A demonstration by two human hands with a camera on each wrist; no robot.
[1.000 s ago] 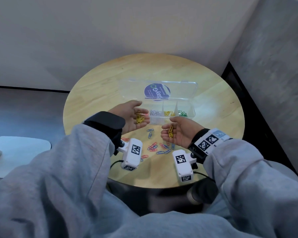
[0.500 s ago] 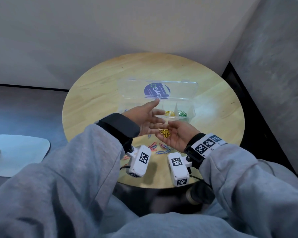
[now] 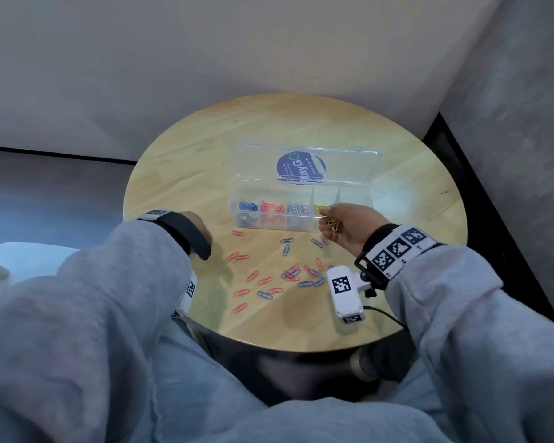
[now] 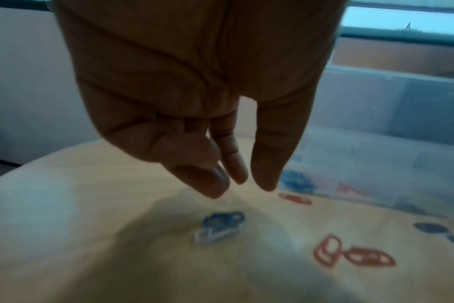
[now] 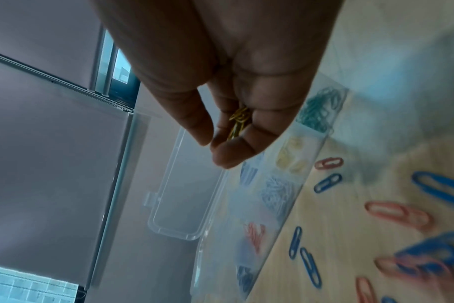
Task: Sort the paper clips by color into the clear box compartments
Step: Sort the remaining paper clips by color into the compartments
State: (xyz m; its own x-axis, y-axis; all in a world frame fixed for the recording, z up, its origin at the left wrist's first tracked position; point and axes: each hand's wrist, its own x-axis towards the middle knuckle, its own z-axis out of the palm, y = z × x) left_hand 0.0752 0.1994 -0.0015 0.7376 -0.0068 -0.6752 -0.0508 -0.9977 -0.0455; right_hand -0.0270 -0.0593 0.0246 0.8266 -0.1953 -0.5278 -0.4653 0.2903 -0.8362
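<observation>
Paper clips (image 3: pixel 282 273), red and blue, scattered loose over the round wooden tabletop (image 3: pixel 397 193) just in front of the clear box (image 3: pixel 301 215). Box lid (image 3: pixel 304 166) swung open and lying back flat, a round blue sticker (image 3: pixel 300 168) showing through it. Compartments in a row, from the left as the head view has it: blue clips (image 3: pixel 248 206), red clips (image 3: pixel 272 207), white clips (image 3: pixel 296 208), yellow clips (image 3: pixel 319 208); green clips (image 5: pixel 319 110) in the end compartment, plain only in the right wrist view. Right hands' side: right hand (image 3: pixel 349 227) raised at the front wall of the box by the yellow compartment, fingers curled around a small bunch of yellow paper clips (image 3: pixel 333 223), the bunch pinched between thumb and fingertips (image 5: pixel 231 151) in the wrist view. Left hand (image 4: pixel 194 102) mostly hidden behind its sleeve in the head view; from its own wrist camera, hanging over the tabletop with fingers loosely bent and pointing down, holding nothing, released. Directly beneath those fingers a blurred blue clip (image 4: pixel 220 227) lying on the wood, apart from the fingertips. Two red clips (image 4: pixel 350 254) nearby to its right. White camera block (image 3: pixel 344 294) with a black-and-white marker strapped below the right wrist.
</observation>
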